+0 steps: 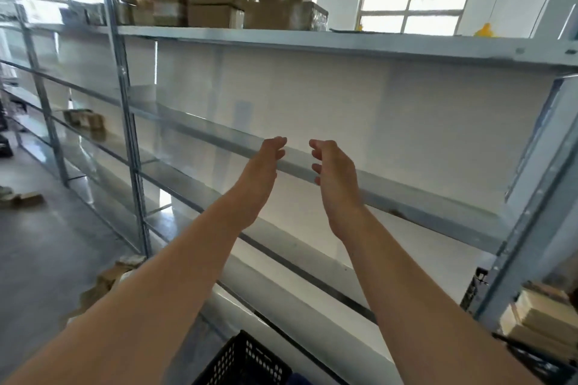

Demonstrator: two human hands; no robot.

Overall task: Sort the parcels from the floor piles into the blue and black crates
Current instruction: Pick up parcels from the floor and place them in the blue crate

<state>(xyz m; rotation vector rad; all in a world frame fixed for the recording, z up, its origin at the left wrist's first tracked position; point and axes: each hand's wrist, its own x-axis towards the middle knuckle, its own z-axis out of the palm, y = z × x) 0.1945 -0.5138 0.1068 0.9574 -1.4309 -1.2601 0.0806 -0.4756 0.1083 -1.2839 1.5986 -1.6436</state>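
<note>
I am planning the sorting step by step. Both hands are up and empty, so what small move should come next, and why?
Probably lower both arms. The left hand and right hand hold nothing in front of the bare grey metal shelf, while the black perforated plastic crate and brown cardboard parcels on the floor lie below.

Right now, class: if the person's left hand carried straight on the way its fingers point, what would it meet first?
Probably the front edge of the metal shelf that the left hand overlaps; beyond lies the white back panel. Depth is unclear from one view.
</note>
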